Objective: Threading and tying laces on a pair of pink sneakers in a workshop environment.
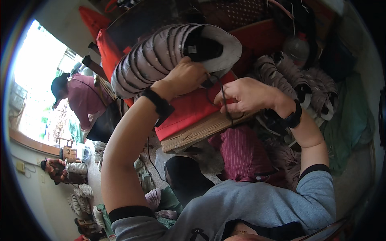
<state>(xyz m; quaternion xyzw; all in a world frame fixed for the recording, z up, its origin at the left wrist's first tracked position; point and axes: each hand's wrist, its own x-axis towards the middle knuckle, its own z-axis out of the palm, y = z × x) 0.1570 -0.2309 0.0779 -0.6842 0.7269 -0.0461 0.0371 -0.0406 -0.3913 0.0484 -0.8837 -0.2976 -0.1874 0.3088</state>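
A long stack of nested pale grey shoe uppers lies tilted on a red cloth, its open end toward the right. The end upper shows a black lining with a small pale label. My left hand is closed at the lower rim of that end upper, its fingertips partly hidden. A thin dark cord hangs from near those fingertips. To the right, my right hand has thumb and fingers bent around the cord, above the edge of the wooden board.
Red cloth covers a wooden board before me. More stacked uppers lie at right, near a clear plastic bottle and green cloth. At left, a person in a pink top bends over; another person sits farther off.
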